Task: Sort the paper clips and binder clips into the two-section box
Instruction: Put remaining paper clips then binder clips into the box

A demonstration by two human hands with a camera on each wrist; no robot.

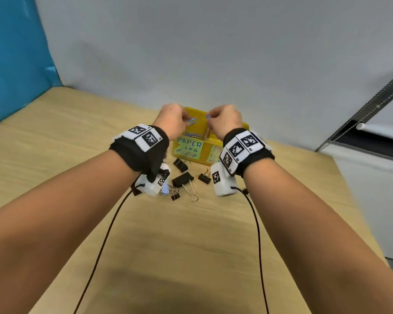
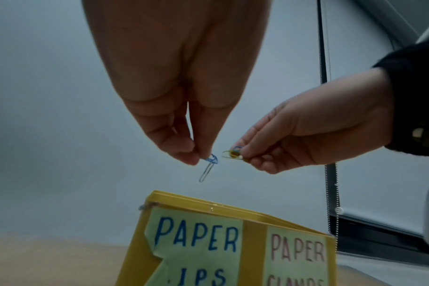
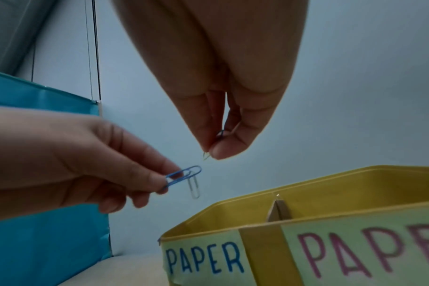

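Note:
A yellow two-section box (image 1: 208, 156) (image 2: 254, 228) (image 3: 260, 238) stands on the table, labelled PAPER CLIPS on its left half and PAPER CLAMPS on its right. Both hands hover above it. My left hand (image 1: 171, 120) (image 2: 196, 154) (image 3: 159, 180) pinches a blue paper clip (image 2: 212, 159) (image 3: 184, 175), and a silver paper clip (image 2: 206, 173) (image 3: 193, 187) dangles from it. My right hand (image 1: 225, 120) (image 3: 214, 150) (image 2: 247, 156) pinches a yellow and a blue paper clip (image 2: 232, 154) together. Several paper clips (image 1: 192, 134) lie in the left section.
Several black binder clips (image 1: 182, 179) lie on the wooden table (image 1: 173, 241) in front of the box, between my wrists. A blue sheet (image 1: 14, 55) hangs at the left, and a grey wall stands behind the box. The table's right edge (image 1: 359, 211) drops off.

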